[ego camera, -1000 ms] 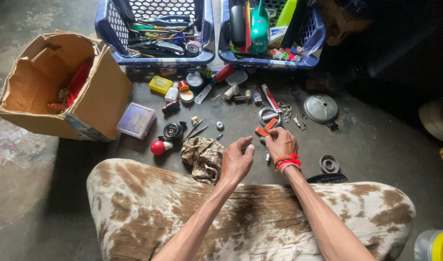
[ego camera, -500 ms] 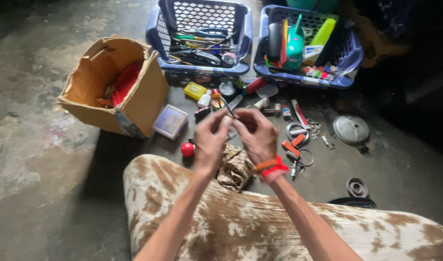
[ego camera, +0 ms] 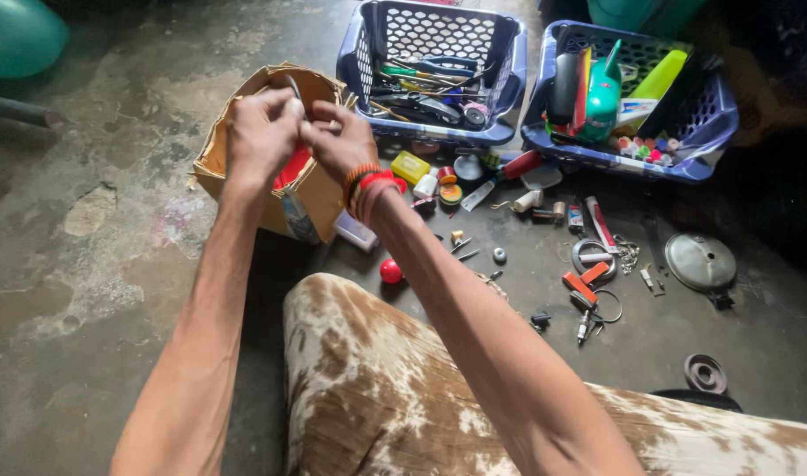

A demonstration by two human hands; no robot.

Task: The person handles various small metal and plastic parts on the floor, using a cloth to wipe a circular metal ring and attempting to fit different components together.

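Observation:
My left hand [ego camera: 261,132] and my right hand [ego camera: 337,141] are raised together over the open cardboard box [ego camera: 308,204] at the left. Both pinch a small thin metal piece [ego camera: 295,90] between their fingertips; its exact kind is too small to tell. Red and orange bands [ego camera: 366,187] circle my right wrist. The box holds something red, mostly hidden behind my hands.
Two blue plastic baskets [ego camera: 354,63] [ego camera: 716,119] full of tools and bottles stand at the back. Small parts, a red ball [ego camera: 390,271], key rings [ego camera: 592,258] and a round metal lid [ego camera: 700,262] lie scattered on the concrete floor. My brown-and-white patterned knee [ego camera: 377,388] fills the foreground.
Both hands have lifted from near the floor items and moved left and up, over the cardboard box, still pinched together. The camera has turned left with them.

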